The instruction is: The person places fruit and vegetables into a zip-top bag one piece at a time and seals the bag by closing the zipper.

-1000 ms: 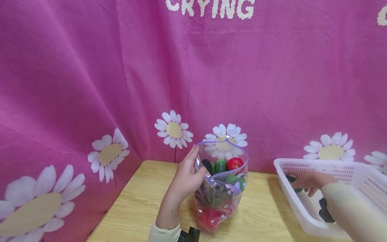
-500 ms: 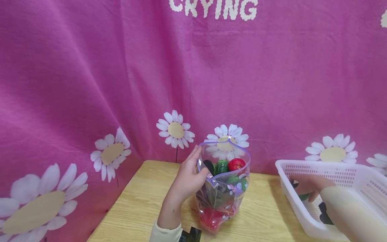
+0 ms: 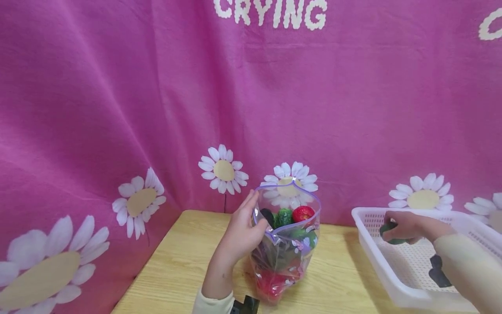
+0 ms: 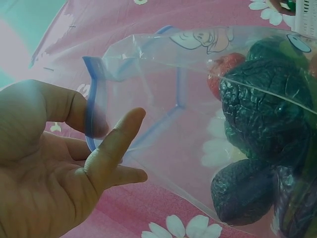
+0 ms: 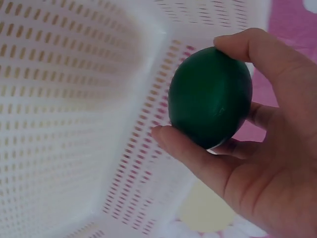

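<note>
A clear zip bag (image 3: 274, 253) with a purple zip edge stands on the table, its mouth spread. At its left rim my left hand (image 3: 243, 229) holds the edge, thumb and fingers on either side of the film. Through the film show a red fruit or vegetable (image 3: 303, 213), a wrinkled dark green one (image 4: 265, 106) and a dark rounded one (image 4: 242, 191). Over the white basket (image 3: 376, 272), my right hand (image 3: 409, 226) grips a smooth, dark green oval object (image 5: 210, 96) between thumb and fingers. It looks like a fruit; its exact kind I cannot tell.
The white perforated basket sits to the right of the bag on the wooden table (image 3: 176, 261). Behind hangs a pink cloth (image 3: 353, 109) printed with daisies. A dark device is strapped to each wrist.
My right hand has risen from the basket's bottom left with the dark green oval object in its fingers. The left hand keeps its hold on the bag's rim.
</note>
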Motion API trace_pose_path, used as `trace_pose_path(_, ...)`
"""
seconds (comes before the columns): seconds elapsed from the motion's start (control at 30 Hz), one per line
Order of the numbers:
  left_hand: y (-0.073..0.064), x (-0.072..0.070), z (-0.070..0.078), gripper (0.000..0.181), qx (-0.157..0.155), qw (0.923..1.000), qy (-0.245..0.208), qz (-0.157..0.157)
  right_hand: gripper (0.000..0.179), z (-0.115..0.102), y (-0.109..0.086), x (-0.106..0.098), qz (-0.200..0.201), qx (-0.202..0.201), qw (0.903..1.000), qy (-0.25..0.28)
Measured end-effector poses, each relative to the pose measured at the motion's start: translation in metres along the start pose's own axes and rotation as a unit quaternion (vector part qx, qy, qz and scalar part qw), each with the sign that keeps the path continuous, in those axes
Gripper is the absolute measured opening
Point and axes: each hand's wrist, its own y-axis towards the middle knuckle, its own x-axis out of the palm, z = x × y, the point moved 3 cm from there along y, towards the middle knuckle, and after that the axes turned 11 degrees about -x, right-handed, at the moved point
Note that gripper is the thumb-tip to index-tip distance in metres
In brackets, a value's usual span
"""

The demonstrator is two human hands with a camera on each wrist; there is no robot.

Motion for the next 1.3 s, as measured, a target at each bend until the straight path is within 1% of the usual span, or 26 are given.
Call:
trace_pose_path(0.07, 0.000, 0.000, 0.001, 0.069, 0.002, 1.0000, 0.000, -0.001, 0.035, -0.007, -0.002, -0.009, 0.008, -0.021, 0.9996, -0.019)
trace_pose_path(0.17, -0.001, 0.000, 0.002, 0.068, 0.002, 1.0000, 0.002, 0.000, 0.037, -0.021, -0.004, -0.020, 0.029, -0.073, 0.9942, -0.072)
trace_pose_path(0.27, 0.000, 0.001, 0.003, 0.068, 0.004, 1.0000, 0.005, 0.001, 0.038, -0.036, -0.008, -0.028, 0.082, -0.142, 0.9796, -0.117)
trace_pose_path(0.33, 0.000, 0.001, 0.003, 0.068, 0.002, 1.0000, 0.007, 0.003, 0.038, -0.046, -0.010, -0.033, 0.131, -0.181, 0.9649, -0.138)
trace_pose_path(0.4, 0.001, 0.001, 0.003, 0.068, 0.001, 1.0000, 0.008, 0.003, 0.040, -0.058, -0.011, -0.037, 0.183, -0.221, 0.9448, -0.158)
trace_pose_path(0.5, 0.001, 0.002, 0.003, 0.069, 0.002, 1.0000, 0.008, 0.001, 0.045, -0.079, -0.013, -0.040, 0.246, -0.257, 0.9184, -0.174)
trace_pose_path(0.57, 0.001, 0.002, 0.003, 0.069, 0.003, 1.0000, 0.009, 0.001, 0.049, -0.096, -0.013, -0.041, 0.276, -0.277, 0.9044, -0.171)
trace_pose_path(0.67, 0.001, 0.002, 0.003, 0.069, 0.003, 1.0000, 0.009, 0.001, 0.052, -0.124, -0.013, -0.041, 0.306, -0.304, 0.8896, -0.150)
trace_pose_path(0.7, 0.001, 0.002, 0.003, 0.069, 0.003, 1.0000, 0.009, 0.000, 0.053, -0.133, -0.013, -0.040, 0.313, -0.317, 0.8833, -0.144)
trace_pose_path(0.73, 0.001, 0.002, 0.002, 0.069, 0.002, 1.0000, 0.008, -0.001, 0.054, -0.143, -0.013, -0.039, 0.315, -0.328, 0.8799, -0.138)
trace_pose_path(0.8, 0.000, 0.002, 0.002, 0.069, 0.002, 1.0000, 0.007, -0.001, 0.055, -0.162, -0.011, -0.034, 0.309, -0.348, 0.8760, -0.126)
trace_pose_path(0.93, -0.001, 0.002, 0.002, 0.069, 0.001, 1.0000, 0.002, -0.003, 0.056, -0.195, -0.007, -0.021, 0.281, -0.382, 0.8749, -0.098)
trace_pose_path(1.0, -0.001, 0.002, 0.002, 0.069, 0.002, 1.0000, 0.001, -0.003, 0.056, -0.209, -0.004, -0.014, 0.271, -0.399, 0.8715, -0.088)
trace_pose_path(1.17, -0.001, 0.003, 0.003, 0.069, 0.004, 1.0000, 0.003, -0.003, 0.059, -0.234, 0.005, 0.001, 0.268, -0.426, 0.8610, -0.074)
trace_pose_path(1.23, -0.001, 0.003, 0.003, 0.069, 0.004, 1.0000, 0.003, -0.005, 0.059, -0.241, 0.008, 0.006, 0.266, -0.430, 0.8597, -0.070)
trace_pose_path(1.3, -0.001, 0.003, 0.003, 0.069, 0.003, 1.0000, 0.004, -0.008, 0.060, -0.247, 0.010, 0.011, 0.258, -0.433, 0.8612, -0.067)
